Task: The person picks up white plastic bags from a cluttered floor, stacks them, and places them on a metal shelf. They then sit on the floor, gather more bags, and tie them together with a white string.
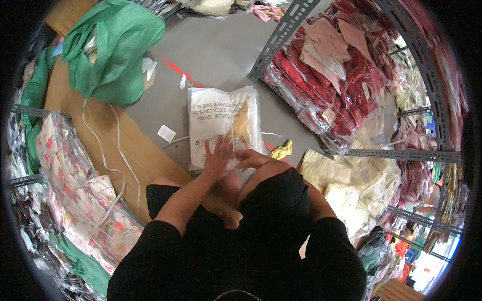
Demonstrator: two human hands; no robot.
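A stack of flat plastic garment bags (209, 128) lies on the grey floor in front of me. The top bag is whitish, bears printed writing, and shows something tan at its right side. My left hand (217, 160) rests palm down on the lower part of the stack, its fingers spread. At the stack's lower right edge is my right hand (254, 158), with bent fingers against the plastic. Whether those fingers pinch the bag's edge is hard to see. My forearms and legs hide the floor just below.
A green fabric sack (113, 56) stands at upper left, near a brown board (147, 150). Bagged floral garments (90, 188) lie on the left. To the right, metal shelving (391, 153) holds bagged red garments (320, 86); cream bagged garments (346, 177) lie below. A paper tag (166, 133) and yellow scrap (281, 150) flank the stack.
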